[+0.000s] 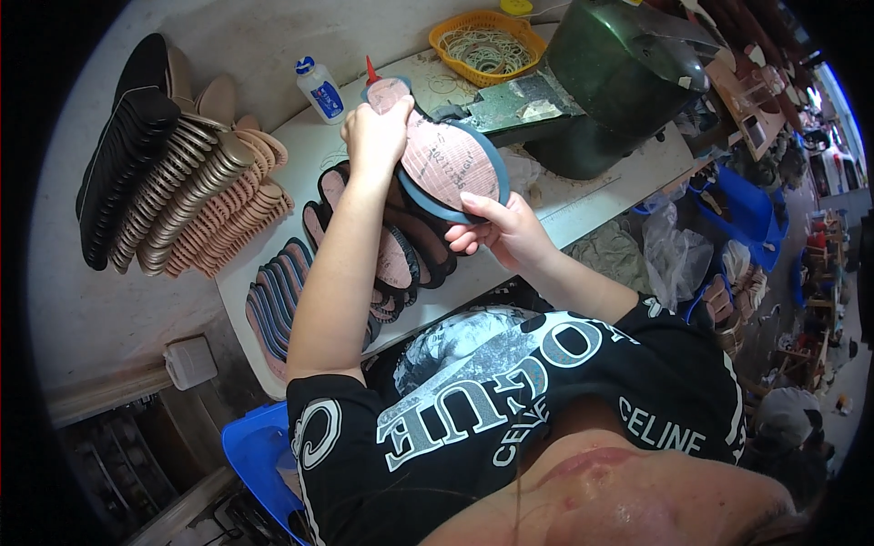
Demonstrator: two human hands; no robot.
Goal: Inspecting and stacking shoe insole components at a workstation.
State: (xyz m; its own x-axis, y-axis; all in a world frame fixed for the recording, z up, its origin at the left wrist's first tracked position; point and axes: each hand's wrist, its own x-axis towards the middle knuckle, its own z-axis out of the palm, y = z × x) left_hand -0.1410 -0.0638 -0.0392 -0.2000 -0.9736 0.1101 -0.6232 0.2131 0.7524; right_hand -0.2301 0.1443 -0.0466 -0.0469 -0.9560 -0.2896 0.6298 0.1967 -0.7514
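Observation:
Both hands hold one shoe insole (446, 159), its pinkish patterned face up and a blue-grey edge showing around it. My left hand (378, 136) is closed around its narrow end. At the wide end, my right hand (496, 226) presses its thumb on top, with the fingers curled underneath. The insole is held above the table beside the flat arm (523, 111) of a dark green machine; I cannot tell whether they touch. Below my left forearm, overlapping insoles with dark edges (396, 259) lie on the table, and a row of blue-edged insoles (278, 296) lies farther left.
A dark green machine (619, 82) stands at the back right of the white table (592, 214). A yellow basket (487, 47) holds pale bands. Beyond my left hand are a white bottle (320, 89) and a red pointed tip (370, 68). Stacked soles (182, 173) lean against the left wall.

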